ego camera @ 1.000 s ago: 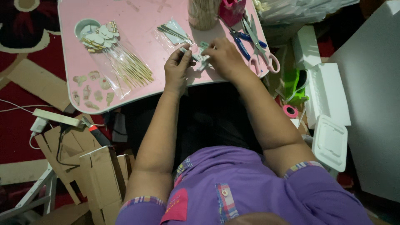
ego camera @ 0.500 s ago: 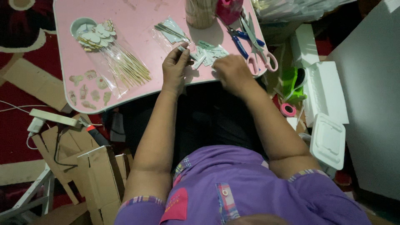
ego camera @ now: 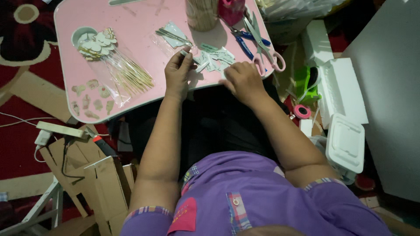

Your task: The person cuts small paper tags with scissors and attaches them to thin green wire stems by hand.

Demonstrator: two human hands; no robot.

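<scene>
My left hand rests on the front part of the pink table and pinches a small pale paper piece between thumb and fingers. My right hand lies knuckles up at the table's front edge, fingertips on the small paper labels spread there; whether it holds one is hidden. A clear bag of wooden skewers with pale flower cutouts lies left of my left hand.
Pink and blue scissors lie at the table's right end, next to a jar of sticks. Small cutouts sit at the front left corner. Cardboard, a power strip, white foam boxes and tape rolls crowd the floor.
My right hand has slid back from beside the left hand toward the table's front edge. My left hand stays in place holding its paper piece.
</scene>
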